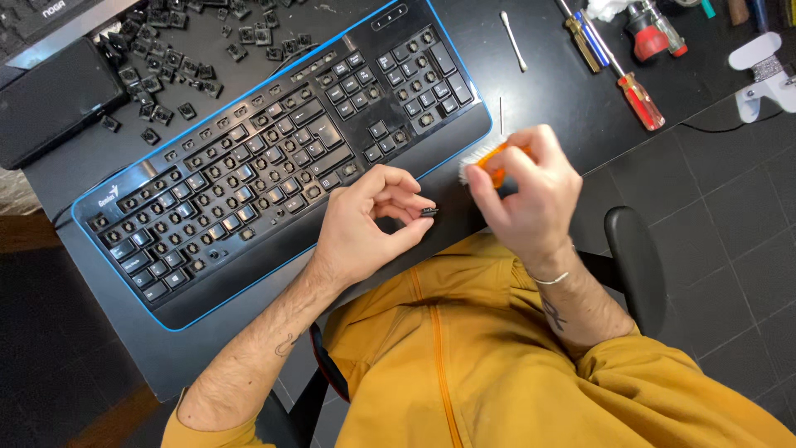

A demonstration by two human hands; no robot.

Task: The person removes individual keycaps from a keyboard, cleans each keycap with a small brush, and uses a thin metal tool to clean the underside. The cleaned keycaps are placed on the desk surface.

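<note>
My left hand [365, 228] pinches a small black keycap [429, 211] between thumb and fingertips, just in front of the keyboard's near edge. My right hand [526, 195] grips an orange-handled brush [489, 162] with white bristles, held close to the right of the keycap. A black keyboard [274, 158] with a blue rim lies diagonally on the dark desk, most of its keycaps removed so the switch posts show.
Several loose black keycaps [170, 62] lie piled at the back left. A cotton swab [512, 40] and screwdrivers [630, 83] with red and yellow handles lie at the back right. A white tape holder [759, 70] sits far right. A chair armrest [634, 257] is beside my right forearm.
</note>
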